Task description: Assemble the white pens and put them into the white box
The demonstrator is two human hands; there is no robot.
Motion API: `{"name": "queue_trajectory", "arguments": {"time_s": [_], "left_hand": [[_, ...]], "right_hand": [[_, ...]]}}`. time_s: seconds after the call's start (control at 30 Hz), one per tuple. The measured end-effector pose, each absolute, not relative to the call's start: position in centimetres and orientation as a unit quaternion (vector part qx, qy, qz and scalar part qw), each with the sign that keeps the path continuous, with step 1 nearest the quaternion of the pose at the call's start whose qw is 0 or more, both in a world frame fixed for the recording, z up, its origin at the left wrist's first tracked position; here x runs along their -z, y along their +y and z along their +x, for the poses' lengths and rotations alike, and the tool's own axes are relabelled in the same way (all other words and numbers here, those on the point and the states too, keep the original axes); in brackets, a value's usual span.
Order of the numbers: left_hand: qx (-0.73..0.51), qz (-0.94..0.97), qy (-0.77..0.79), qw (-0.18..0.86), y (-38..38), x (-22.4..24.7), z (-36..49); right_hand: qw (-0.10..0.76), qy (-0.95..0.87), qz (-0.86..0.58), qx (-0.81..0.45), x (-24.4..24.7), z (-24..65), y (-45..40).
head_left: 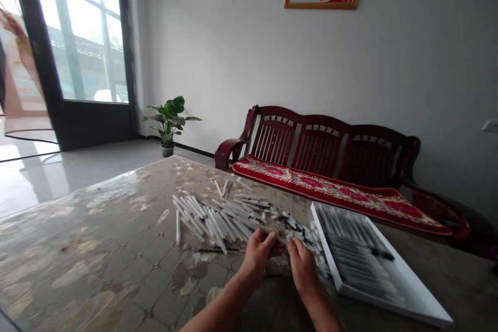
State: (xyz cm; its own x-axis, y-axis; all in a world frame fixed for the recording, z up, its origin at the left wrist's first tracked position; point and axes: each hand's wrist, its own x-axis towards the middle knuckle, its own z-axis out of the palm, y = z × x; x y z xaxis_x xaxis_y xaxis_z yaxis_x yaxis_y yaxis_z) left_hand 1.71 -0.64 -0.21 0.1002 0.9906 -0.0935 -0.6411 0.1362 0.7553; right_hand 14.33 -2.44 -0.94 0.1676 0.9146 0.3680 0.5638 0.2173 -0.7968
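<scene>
Your left hand point(257, 259) and right hand point(302, 264) are curled, fingertips pinched in around a slim white stick point(274, 235), though you can't really tell how firm the hold is. A messy heap of loose white sticks point(218, 220) covers the middle of the marble-patterned worktop point(97, 249), and a shallow white-rimmed tray point(389, 241) of lined-up sticks sits toward its right edge.

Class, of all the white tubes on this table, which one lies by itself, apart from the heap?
The white tube off the heap's left edge. It lies alone, touching nothing, while the others in the heap cross and overlap.
</scene>
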Motion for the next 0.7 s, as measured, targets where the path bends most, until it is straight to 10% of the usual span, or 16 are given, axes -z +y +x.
{"name": "queue_trajectory", "arguments": {"time_s": [0.23,0.5,0.7], "left_hand": [[-0.607,0.352,0.365,0.612,-0.4,0.5,1.6],[-0.565,0.623,0.492,0.224,-1.1,0.2,-0.1],[-0.559,0.637,0.5,0.18,-0.4,0.1,-1.2]], "right_hand": [[0.548,-0.515,-0.591,-0.292,0.1,12.8,-2.5],[0.539,-0.531,-0.592,-0.276,0.4,12.2,-3.0],[0.405,-0.643,-0.587,-0.279,-2.3,14.3,-3.0]]}}
